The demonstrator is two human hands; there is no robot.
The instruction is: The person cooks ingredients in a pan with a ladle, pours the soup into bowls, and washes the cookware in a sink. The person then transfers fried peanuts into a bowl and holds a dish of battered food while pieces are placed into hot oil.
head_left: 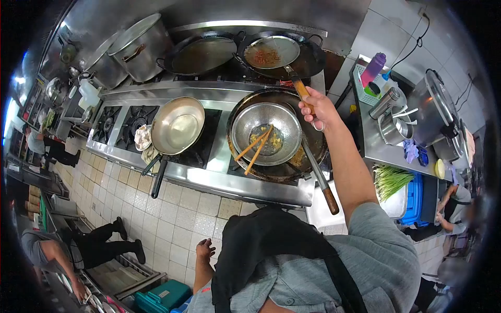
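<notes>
My right hand (317, 108) is wrapped around the wooden handle of a round fine-mesh strainer (282, 49). Reddish bits lie in the strainer, which is over the back right wok (313, 60). Below my right hand, a perforated metal colander (242, 128) with a long handle rests in a large dark wok (234, 161). Two wooden chopsticks (257, 148) lean in the colander, above small yellowish pieces. Down by my side, my left hand (205, 249) hangs with loosely curled fingers and nothing visible in it.
A long-handled pan (180, 122) sits on the stove's middle burner. Another wok (203, 55) and tall pots (138, 47) stand behind. On the right are a side counter (383, 148) and green stalks (391, 180) in a tray. Other people work at left and far right.
</notes>
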